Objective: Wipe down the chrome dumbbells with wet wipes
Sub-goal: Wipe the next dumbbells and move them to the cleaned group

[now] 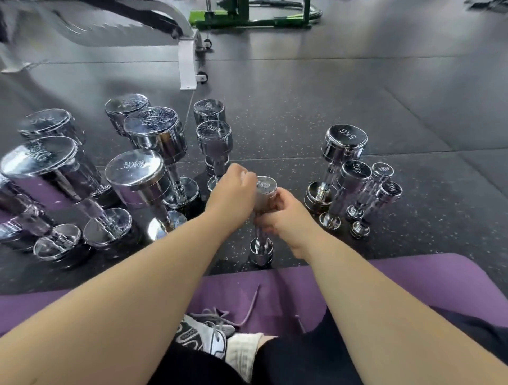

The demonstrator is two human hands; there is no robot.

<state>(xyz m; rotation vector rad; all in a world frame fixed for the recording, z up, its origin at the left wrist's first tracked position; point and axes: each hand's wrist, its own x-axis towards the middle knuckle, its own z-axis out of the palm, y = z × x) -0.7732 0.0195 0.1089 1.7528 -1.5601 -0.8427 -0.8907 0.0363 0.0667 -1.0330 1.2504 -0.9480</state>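
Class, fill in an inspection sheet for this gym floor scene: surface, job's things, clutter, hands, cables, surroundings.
Surface: black speckled rubber floor; purple mat nearest the camera.
Job's things: chrome dumbbells stand on end, left group, right group; middle dumbbell upright; wipe not clearly seen.
Clutter: sneaker with loose laces on mat.
Hands: left hand curled atop middle dumbbell's head; right hand grips its handle.
Cables: dark cables looped on green frame.
Surroundings: white bench frame on wheels.

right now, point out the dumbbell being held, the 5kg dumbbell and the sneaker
held dumbbell (266, 187), head view, top end face
5kg dumbbell (347, 138), head view, marked top face
sneaker (203, 334), head view, laced upper
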